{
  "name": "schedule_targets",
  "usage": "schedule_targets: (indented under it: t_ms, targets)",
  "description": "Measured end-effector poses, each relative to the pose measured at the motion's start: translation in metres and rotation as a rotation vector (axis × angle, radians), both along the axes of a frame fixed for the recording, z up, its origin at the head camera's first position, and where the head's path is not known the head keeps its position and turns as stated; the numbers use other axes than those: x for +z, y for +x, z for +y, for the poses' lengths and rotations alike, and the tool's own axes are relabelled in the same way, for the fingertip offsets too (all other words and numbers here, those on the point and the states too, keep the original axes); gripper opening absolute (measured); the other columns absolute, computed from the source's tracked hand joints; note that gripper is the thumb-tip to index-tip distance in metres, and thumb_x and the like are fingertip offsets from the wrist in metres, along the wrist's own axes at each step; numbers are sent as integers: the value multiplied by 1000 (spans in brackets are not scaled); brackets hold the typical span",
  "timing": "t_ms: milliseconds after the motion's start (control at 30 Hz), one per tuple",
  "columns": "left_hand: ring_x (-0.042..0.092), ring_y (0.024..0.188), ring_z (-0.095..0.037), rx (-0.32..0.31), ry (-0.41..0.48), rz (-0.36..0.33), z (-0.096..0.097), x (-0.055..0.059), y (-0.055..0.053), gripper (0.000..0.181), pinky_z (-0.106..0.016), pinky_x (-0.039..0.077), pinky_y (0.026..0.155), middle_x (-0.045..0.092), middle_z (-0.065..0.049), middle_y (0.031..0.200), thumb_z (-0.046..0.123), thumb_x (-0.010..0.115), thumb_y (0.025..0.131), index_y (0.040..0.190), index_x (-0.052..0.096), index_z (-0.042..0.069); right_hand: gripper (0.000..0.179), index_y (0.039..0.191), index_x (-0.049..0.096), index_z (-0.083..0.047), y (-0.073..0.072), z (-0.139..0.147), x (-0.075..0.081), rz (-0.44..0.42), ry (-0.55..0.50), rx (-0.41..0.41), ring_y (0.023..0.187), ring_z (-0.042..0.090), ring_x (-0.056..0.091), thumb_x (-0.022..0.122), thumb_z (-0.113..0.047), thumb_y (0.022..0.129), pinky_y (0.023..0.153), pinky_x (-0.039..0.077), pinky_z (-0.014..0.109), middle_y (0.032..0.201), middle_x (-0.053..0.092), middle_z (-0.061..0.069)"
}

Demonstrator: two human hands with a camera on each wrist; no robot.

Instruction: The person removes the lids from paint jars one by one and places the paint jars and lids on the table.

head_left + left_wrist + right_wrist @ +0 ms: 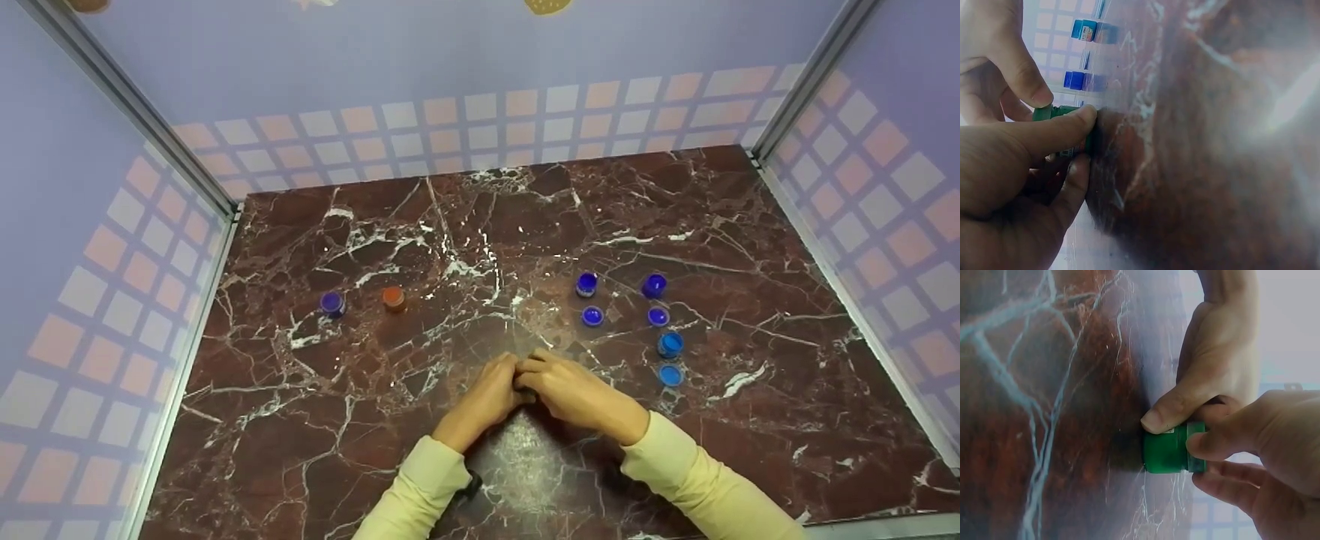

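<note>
A small green paint jar (1162,453) stands on the table between both hands. My left hand (489,388) grips its body low down, thumb and fingers on opposite sides. My right hand (564,386) pinches the green lid (1042,114) from above. A strip of the jar's neck shows between lid and body in the left wrist view. In the head view the fingers hide most of this jar. To the right stand two dark blue jars (586,284) and a lighter blue jar (670,344), with round blue lids (592,316) lying in front of them.
At the left stand a purple jar (332,304) and an orange jar (393,298). The dark red marbled table (300,450) has panels with a checked pattern (480,127) at its back and both sides. A dark object (470,486) shows by the left sleeve.
</note>
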State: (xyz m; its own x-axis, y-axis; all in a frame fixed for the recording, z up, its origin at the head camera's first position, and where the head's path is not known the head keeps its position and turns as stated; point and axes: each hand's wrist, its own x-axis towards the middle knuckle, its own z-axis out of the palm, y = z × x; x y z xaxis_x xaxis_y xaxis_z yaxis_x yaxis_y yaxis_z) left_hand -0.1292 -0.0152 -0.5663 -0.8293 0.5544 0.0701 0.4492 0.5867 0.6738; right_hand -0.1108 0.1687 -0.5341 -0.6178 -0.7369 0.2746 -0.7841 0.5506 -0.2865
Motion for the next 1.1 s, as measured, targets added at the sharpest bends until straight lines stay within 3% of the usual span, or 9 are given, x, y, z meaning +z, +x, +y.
schedule_targets:
  t_ms: [200,333,433,567,667,733,833,967,1100]
  targets:
    - [64,95,-32,-2,-13,-2,1,2,1,34,-42,54,86,63,-11,99,15,87,83,102,62,2,32,112,76,-5,-1,9,-2,-71,-88,1,107,24,65,76,4,81,98,52,39,114,72,5]
    - [64,97,-30,0,9,-21,1,2,1,34,-41,53,88,63,-9,101,13,86,84,104,62,1,32,117,73,-2,3,15,-4,-126,-166,-71,116,29,65,74,3,85,102,52,44,124,70,12]
    - [64,102,-30,1,27,-39,2,2,1,35,-40,53,92,64,-10,104,9,86,83,107,63,0,25,114,73,1,5,15,-6,-136,-251,-174,104,28,69,73,2,89,90,57,40,116,71,15]
    - [65,105,-32,13,42,-45,3,2,3,36,-43,52,96,66,-12,107,5,87,80,108,64,-1,10,101,73,3,4,10,-7,-141,-361,-375,80,23,68,73,0,92,71,59,37,94,71,12]
    - [65,103,-32,25,48,-33,3,2,3,37,-43,52,94,66,-12,105,3,88,78,106,65,-1,5,94,71,2,4,3,-4,-143,-393,-526,76,24,67,71,-3,95,67,57,41,87,69,10]
    - [65,100,-31,23,46,-8,3,1,2,37,-42,52,92,66,-12,103,3,89,77,105,65,-2,9,93,69,0,4,-2,-2,-135,-374,-603,74,28,67,69,-7,98,65,56,44,84,68,10]
    - [65,96,-30,23,35,4,3,0,2,37,-42,53,90,65,-11,100,5,89,77,103,64,-2,14,91,62,-1,6,-11,-1,-118,-293,-659,64,32,65,65,-10,100,54,54,46,74,62,11]
    - [65,96,-31,21,18,11,2,0,2,34,-43,54,88,65,-11,99,8,88,79,102,64,-1,18,89,55,0,11,-24,-1,-89,-162,-641,54,34,60,63,-11,101,45,50,44,69,54,12]
    - [67,96,-34,13,28,37,2,-1,2,31,-44,55,88,67,-13,100,6,84,80,104,65,-2,22,88,54,1,17,-35,-2,-52,-68,-631,60,37,63,68,-14,97,48,52,47,77,56,16]
